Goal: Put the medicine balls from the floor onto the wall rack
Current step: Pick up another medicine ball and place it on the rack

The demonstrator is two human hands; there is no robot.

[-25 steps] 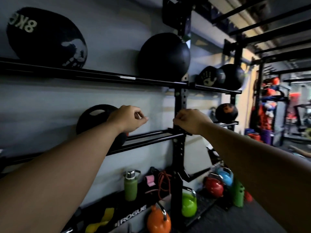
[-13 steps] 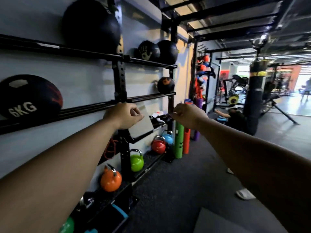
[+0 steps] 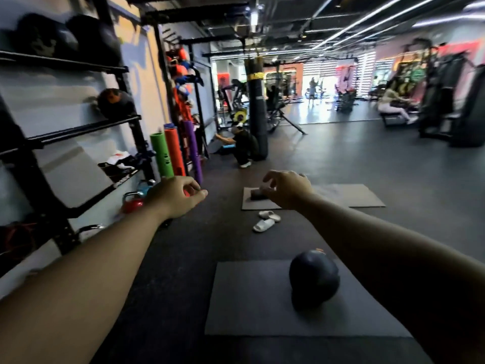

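A dark medicine ball (image 3: pixel 313 278) lies on a grey floor mat (image 3: pixel 249 306) at the lower right, partly behind my right forearm. The black wall rack (image 3: pixel 78 130) runs along the left wall. One ball (image 3: pixel 115 102) sits on its middle rail and two more balls (image 3: pixel 89 38) on the top rail, all blurred. My left hand (image 3: pixel 175 195) and my right hand (image 3: pixel 286 189) are stretched out in front of me at mid-height. Both have loosely curled fingers and hold nothing. Both hover well above and beyond the floor ball.
Kettlebells (image 3: pixel 132 203) stand at the rack's foot and upright coloured tubes (image 3: pixel 168 153) beside it. Pale slippers (image 3: pixel 265 222) lie between the near mat and a second mat (image 3: pixel 354 195). A person (image 3: pixel 240 145) crouches by a hanging punching bag (image 3: pixel 256 106). Machines line the far right.
My view has swung right, from the wall rack to the gym floor, and the floor ball has come into sight. Both hands stay outstretched and hold nothing; the right fingers have loosened.
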